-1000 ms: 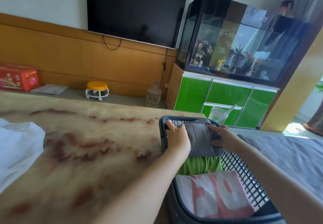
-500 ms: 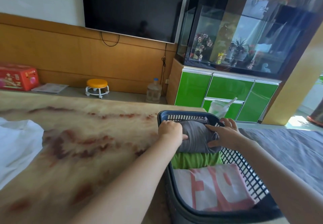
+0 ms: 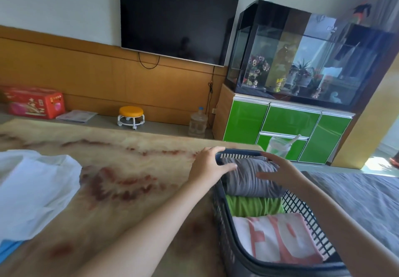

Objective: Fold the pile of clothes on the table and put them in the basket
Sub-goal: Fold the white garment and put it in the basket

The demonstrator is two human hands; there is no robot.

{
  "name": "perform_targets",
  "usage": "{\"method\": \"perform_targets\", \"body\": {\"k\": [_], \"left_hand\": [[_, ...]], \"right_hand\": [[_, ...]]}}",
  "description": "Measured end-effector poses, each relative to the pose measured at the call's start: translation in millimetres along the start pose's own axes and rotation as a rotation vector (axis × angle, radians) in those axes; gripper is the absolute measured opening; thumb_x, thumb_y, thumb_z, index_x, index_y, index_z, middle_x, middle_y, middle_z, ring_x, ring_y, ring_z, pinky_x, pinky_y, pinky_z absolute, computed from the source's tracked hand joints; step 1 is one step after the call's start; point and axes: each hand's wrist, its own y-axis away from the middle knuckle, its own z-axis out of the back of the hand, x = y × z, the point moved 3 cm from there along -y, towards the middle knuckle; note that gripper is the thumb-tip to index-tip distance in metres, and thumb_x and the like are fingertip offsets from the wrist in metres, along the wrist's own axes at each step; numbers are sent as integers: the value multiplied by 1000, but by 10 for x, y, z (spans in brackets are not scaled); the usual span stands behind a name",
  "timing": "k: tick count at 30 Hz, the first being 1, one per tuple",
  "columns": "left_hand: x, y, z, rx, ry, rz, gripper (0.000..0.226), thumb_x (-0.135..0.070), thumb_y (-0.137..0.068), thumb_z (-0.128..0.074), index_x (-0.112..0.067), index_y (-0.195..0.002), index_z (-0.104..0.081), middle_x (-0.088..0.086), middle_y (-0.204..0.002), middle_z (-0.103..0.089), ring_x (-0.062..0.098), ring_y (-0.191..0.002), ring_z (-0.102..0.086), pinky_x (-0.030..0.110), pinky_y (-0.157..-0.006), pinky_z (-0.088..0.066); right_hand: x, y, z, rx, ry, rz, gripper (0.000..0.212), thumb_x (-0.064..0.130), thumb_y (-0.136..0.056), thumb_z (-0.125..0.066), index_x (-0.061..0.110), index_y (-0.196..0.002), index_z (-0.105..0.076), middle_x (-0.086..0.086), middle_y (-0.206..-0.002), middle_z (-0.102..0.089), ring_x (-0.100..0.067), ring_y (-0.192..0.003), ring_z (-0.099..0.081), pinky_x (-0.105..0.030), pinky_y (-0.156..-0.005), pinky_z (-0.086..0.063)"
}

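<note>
left hand (image 3: 206, 164) lay open at the far rim of the basket (image 3: 239, 153); right hand (image 3: 280, 174) spread open over the grey cloth (image 3: 246, 181) inside.

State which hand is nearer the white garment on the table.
Left. The left hand is at the basket rim, right of the white garment; the right hand is farther right, above the folded grey garment.

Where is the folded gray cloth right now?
In the head view, the folded gray cloth lies at the far end of the basket, right of centre, just beyond the green cloth, between the left hand and right hand.
</note>
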Motion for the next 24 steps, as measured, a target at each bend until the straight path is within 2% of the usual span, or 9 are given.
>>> {"method": "perform_targets", "body": {"k": [3, 7, 10, 14, 16, 18, 21, 22, 24], "left_hand": [[123, 150, 405, -3, 91, 73, 62, -40, -74, -76, -23, -129, -54, -5, -129, -55, 11, -120, -49, 19, -93, -36], [430, 415, 1026, 12, 80, 187, 62, -44, -72, -76, -26, -128, -55, -6, -133, -53, 12, -121, -48, 21, -91, -36], [833, 724, 1541, 85, 3, 273, 52, -41, -73, -76, -28, -121, -59, -5, -129, -55, 11, -106, -52, 22, -77, -40], [1579, 1297, 2331, 4, -166, 369, 52, -32, -77, -74, -23, -125, -56, 2, -138, -46, 16, -127, -42, 23, -96, -32], [1972, 1629, 2675, -23, -357, 459, 60, -37, -80, -71, -22, -134, -49, 3, -143, -42, 19, -132, -38, 27, -103, -31], [2325, 1955, 2939, -9, -556, 551, 69, -45, -82, -66, -27, -142, -37, 4, -150, -30, 22, -137, -29, 30, -109, -28], [2717, 2362, 3130, 2, -596, 663, 81, -46, -84, -63, -39, -146, -11, 12, -157, -5, 29, -141, -18, 37, -110, -29], [2821, 2454, 3133, -35, -521, 664, 82, -40, -84, -65, -37, -147, -13, 11, -156, -11, 27, -139, -24, 33, -107, -33], [2903, 2556, 3093, -117, -363, 573, 73, -22, -81, -71, -28, -144, -34, 3, -145, -40, 17, -128, -43, 26, -97, -41]], "right_hand": [[415, 126, -244, 81, -137, 62, 77, 15, -71, -78, 22, -139, -42, 0, -142, -44, -21, -129, -43, -34, -103, -37], [1066, 257, -677, 248, -414, 102, 63, -7, -78, -68, 14, -133, -47, -10, -135, -51, -20, -107, -58, -23, -82, -52], [1515, 377, -1050, 369, -455, 132, 53, 0, -81, -68, 17, -129, -51, -5, -123, -60, -15, -101, -64, -18, -76, -53], [1946, 507, -1836, 486, -465, 86, 44, 6, -85, -65, 1, -127, -54, -6, -110, -67, -3, -79, -69, -17, -68, -52], [2149, 607, -2305, 522, -400, 113, 54, 16, -75, -77, 8, -124, -56, 5, -95, -68, 8, -65, -61, -20, -70, -50], [2364, 806, -2793, 635, -321, 143, 51, 12, -80, -72, 22, -126, -53, 17, -104, -63, 12, -75, -57, -20, -78, -48], [2602, 1072, -3420, 692, -389, 28, 59, 21, -79, -69, 22, -134, -48, 2, -130, -52, -8, -104, -58, -24, -85, -52], [2673, 1128, -3593, 691, -450, -25, 63, 24, -79, -67, 21, -137, -45, 0, -133, -49, -13, -107, -58, -26, -83, -52], [2852, 1193, -3867, 681, -534, -89, 59, 27, -88, -62, 23, -141, -39, -2, -134, -49, -16, -107, -56, -21, -73, -47]]}}
